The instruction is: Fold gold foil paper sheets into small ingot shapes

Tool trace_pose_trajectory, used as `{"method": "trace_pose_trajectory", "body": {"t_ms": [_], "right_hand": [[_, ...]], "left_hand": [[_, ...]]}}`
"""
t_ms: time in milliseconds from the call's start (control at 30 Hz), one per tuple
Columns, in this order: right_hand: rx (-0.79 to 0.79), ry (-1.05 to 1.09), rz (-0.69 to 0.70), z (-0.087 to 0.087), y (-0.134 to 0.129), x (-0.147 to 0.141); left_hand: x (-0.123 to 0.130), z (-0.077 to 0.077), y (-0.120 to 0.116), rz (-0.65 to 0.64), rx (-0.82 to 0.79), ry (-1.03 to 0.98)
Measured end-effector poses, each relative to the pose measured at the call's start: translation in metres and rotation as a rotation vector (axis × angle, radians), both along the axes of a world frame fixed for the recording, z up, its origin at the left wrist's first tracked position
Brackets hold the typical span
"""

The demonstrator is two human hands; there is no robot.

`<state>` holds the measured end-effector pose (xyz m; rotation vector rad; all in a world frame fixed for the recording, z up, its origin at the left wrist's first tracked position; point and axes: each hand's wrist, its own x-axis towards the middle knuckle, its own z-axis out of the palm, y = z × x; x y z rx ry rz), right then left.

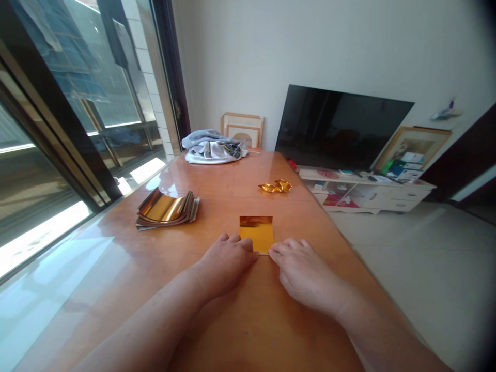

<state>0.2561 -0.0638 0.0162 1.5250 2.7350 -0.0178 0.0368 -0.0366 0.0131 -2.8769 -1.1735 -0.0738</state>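
A sheet of shiny gold foil paper (257,235) lies on the wooden table in front of me. Its near edge looks folded over, with a thin pale line showing there. My left hand (228,259) is at the near left corner, fingers curled and pinching that edge. At the near right corner, my right hand (302,266) has its thumb and fingers pressed together on the paper. Farther left sits a curved stack of gold foil sheets (165,206). Two folded gold foil pieces (276,186) lie beyond the sheet, toward the right edge.
A heap of light grey cloth (213,147) rests at the far end of the table (217,181). Picture frames (243,129) lean against the wall behind. A large television (341,129) stands on a white cabinet (368,194) at right. Glass sliding doors (104,77) run along the left.
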Motion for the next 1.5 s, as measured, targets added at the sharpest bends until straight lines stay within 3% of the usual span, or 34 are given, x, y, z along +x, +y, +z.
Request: {"method": "trace_pose_trajectory", "body": {"t_ms": [267,400,533,633,700,867,1033,1233,1500], "right_hand": [[0.011,-0.003,0.003,-0.001,-0.001,0.0],[0.012,0.004,0.002,0.0,-0.001,0.0],[0.006,0.031,-0.004,0.0,0.0,0.001],[-0.002,0.076,-0.01,0.0,0.004,0.001],[-0.001,0.121,-0.033,-0.003,0.009,0.001],[0.028,0.22,-0.112,-0.013,0.023,-0.002],[0.085,0.282,-0.186,-0.02,0.03,-0.001],[0.162,0.454,-0.272,-0.02,0.032,-0.002],[0.145,0.584,-0.12,-0.022,0.021,-0.019]], "left_hand": [[-0.019,0.014,0.001,0.129,-0.074,-0.037],[-0.027,0.017,0.003,0.134,-0.082,-0.068],[-0.031,0.017,0.008,0.18,-0.053,-0.068],[-0.03,0.009,0.016,0.289,-0.053,-0.106],[-0.029,0.001,0.022,0.355,-0.138,-0.2],[-0.028,-0.013,0.029,0.366,-0.313,-0.386],[-0.026,-0.013,0.029,0.412,-0.472,-0.529],[-0.009,-0.012,0.022,0.551,-0.702,-0.868],[0.011,-0.014,0.018,0.359,-0.957,-1.234]]}}
